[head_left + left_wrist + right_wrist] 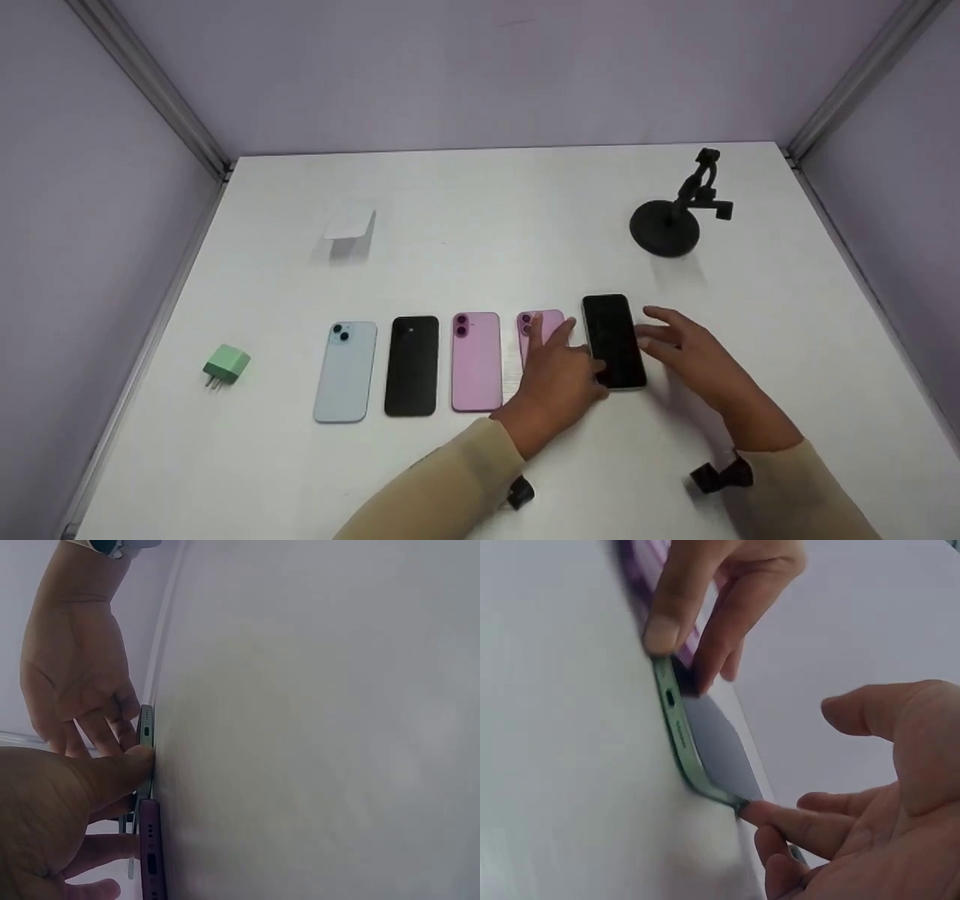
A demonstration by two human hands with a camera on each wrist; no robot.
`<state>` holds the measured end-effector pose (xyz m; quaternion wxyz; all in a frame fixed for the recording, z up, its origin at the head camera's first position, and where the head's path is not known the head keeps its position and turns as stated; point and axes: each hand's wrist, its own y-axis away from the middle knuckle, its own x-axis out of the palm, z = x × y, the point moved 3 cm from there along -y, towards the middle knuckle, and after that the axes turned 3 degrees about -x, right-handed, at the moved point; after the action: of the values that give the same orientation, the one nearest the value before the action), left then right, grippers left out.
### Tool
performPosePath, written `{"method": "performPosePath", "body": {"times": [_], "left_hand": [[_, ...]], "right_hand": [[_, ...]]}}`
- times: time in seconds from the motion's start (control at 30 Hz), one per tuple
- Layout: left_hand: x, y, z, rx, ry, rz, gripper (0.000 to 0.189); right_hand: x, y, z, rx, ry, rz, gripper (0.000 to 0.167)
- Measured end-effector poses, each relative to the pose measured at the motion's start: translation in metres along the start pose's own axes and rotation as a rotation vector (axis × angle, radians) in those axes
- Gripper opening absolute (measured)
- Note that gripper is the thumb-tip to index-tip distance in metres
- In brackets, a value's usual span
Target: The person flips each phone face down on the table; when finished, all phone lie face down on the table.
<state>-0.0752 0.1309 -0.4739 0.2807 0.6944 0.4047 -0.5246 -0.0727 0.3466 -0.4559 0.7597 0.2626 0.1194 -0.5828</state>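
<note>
Several phones lie in a row on the white table (pixel 480 195). The rightmost, a phone with a dark screen (pixel 614 341) and a green rim (pixel 676 729), lies face up. My left hand (pixel 581 361) touches its left edge, with the thumb (pixel 112 769) against the bottom corner. Fingertips of my right hand (pixel 651 335) touch its right edge, fingers loosely straight (pixel 795 817). To its left a pink phone (pixel 541 328) lies half hidden under my left hand. Further left are another pink phone (pixel 476 361), a black phone (pixel 412 365) and a light blue phone (pixel 345 371).
A green charger plug (pixel 225 365) lies at the left. A small white block (pixel 351 223) stands behind the row, and a black phone stand (pixel 675 214) sits at the back right. Lilac walls close in the table on three sides.
</note>
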Motion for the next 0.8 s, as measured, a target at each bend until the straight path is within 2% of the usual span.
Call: {"method": "performPosePath", "body": {"times": [0.1,0.23,0.43,0.8], "left_hand": [[0.001,-0.0004,0.0011,0.005,-0.004,0.0,0.029],[0.001,0.0003,0.0014,0.01,-0.004,0.004,0.029],[-0.0009,0.0017,0.0033,0.013,0.033,0.021,0.031],[-0.0026,0.0013,0.004,0.019,0.036,0.023,0.031]], "right_hand": [[-0.0004,0.0001,-0.0004,0.031,-0.156,-0.005,0.069],[0.0009,0.0011,0.0018,0.017,-0.229,-0.025,0.066],[0.0014,0.0052,0.0,-0.029,-0.19,-0.016,0.073],[0.0028,0.0096,-0.0061,-0.1,-0.187,0.015,0.085]]}}
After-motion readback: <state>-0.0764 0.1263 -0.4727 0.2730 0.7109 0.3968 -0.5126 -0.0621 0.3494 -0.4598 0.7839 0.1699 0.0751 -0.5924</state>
